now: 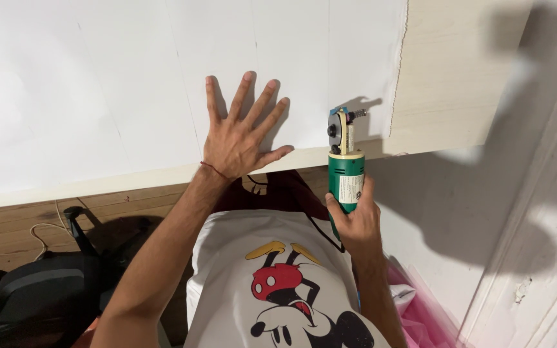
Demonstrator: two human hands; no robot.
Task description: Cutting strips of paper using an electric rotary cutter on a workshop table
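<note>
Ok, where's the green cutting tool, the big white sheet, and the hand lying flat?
green cutting tool (345,177), head view, on its green body.
white sheet (98,84), head view, on a bare part.
left hand (236,145), head view, on its back.

A home room: wooden floor (8,225), white panelled door frame (536,258).

head cam | looks down, close | over white sheet (98,84) on table edge
</note>
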